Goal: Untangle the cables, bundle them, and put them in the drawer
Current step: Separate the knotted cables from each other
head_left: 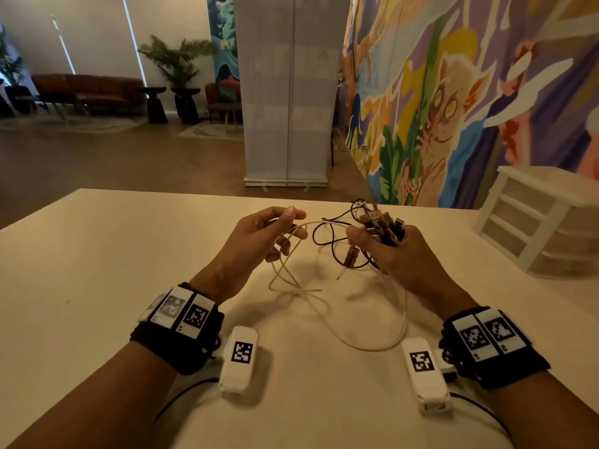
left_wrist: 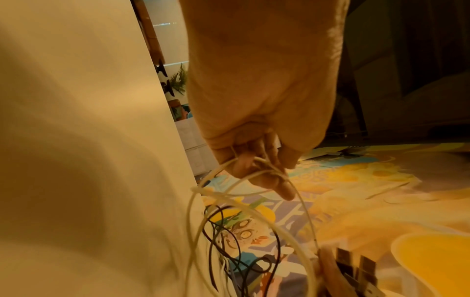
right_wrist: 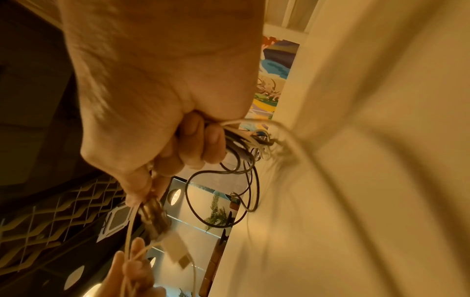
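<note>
Drawers (head_left: 531, 222) head-only, right hand (right_wrist: 157, 112) gripping cables (right_wrist: 239, 144)

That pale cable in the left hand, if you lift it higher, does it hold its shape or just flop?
Probably flops: the white cable sags in loose loops from the left hand to the table. It looks thin, so likely light. It crosses the dark cables held in the right hand, so it may snag and drag them along.

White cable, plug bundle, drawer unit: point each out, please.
white cable (head_left: 372, 348), head view, on its low loop above the table.
plug bundle (head_left: 384, 230), head view, on the clustered connectors.
drawer unit (head_left: 531, 218), head view, on its front frame.
</note>
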### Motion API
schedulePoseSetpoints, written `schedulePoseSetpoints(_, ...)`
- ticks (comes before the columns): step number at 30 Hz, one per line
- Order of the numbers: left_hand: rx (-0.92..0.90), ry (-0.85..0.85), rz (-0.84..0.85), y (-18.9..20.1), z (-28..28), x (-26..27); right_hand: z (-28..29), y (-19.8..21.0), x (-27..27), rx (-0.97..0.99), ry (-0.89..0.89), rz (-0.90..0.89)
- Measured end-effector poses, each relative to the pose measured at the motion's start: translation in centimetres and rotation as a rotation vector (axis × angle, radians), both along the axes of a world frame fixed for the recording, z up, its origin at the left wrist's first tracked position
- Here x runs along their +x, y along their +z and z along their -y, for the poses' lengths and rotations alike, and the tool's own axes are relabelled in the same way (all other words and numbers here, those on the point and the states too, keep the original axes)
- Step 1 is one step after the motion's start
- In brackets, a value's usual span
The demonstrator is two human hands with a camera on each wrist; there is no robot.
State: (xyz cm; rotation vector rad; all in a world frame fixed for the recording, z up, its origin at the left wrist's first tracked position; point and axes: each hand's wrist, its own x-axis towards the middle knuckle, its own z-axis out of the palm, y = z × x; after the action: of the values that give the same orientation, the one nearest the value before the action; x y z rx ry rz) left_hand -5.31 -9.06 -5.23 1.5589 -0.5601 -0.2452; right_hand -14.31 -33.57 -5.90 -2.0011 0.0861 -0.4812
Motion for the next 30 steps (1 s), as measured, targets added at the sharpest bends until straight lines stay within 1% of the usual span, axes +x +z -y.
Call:
schedulePoseSetpoints(3,0.045,0.000,0.008,-0.1,-0.2,0.2,0.1,0.2,0.1,0.089,-0.026,0.004)
schedulePoseSetpoints(6,0.077,-0.041,0.004,0.0,0.0,-0.1,-0.1,0.5,0.0,0.108,-0.040,0.038)
schedulePoseSetpoints(10,0.049,-0.163,-0.114,0.3,0.2,-0.4,-0.3,0.8,-0.1,0.061,-0.047,0.100)
schedulePoseSetpoints(14,0.018,-0.221,-0.176,0.7,0.5,-0.8,-0.3,0.9,0.0,0.078,-0.046,0.138)
schedulePoseSetpoints(17,0.022,-0.242,-0.137,0.9,0.6,-1.0,0.0,0.8,0.0,0.091,-0.056,0.163)
schedulePoseSetpoints(19,-0.023,-0.277,-0.115,0.9,0.4,-1.0,-0.2,0.9,-0.1,0.083,-0.028,0.154)
schedulePoseSetpoints(21,-0.107,-0.332,-0.131,0.8,0.3,-1.0,-0.6,1.1,-0.3,0.077,0.062,0.112)
schedulePoseSetpoints(23,-0.173,-0.346,-0.165,0.9,0.4,-0.8,-1.0,1.0,-0.3,0.036,0.149,0.022)
schedulePoseSetpoints(27,-0.142,-0.246,-0.170,0.6,0.6,-0.4,-0.9,0.4,-0.2,-0.116,0.192,-0.148)
schedulePoseSetpoints(30,-0.160,-0.108,-0.231,0.2,0.6,0.0,-0.7,0.5,-0.4,-0.130,0.275,-0.232)
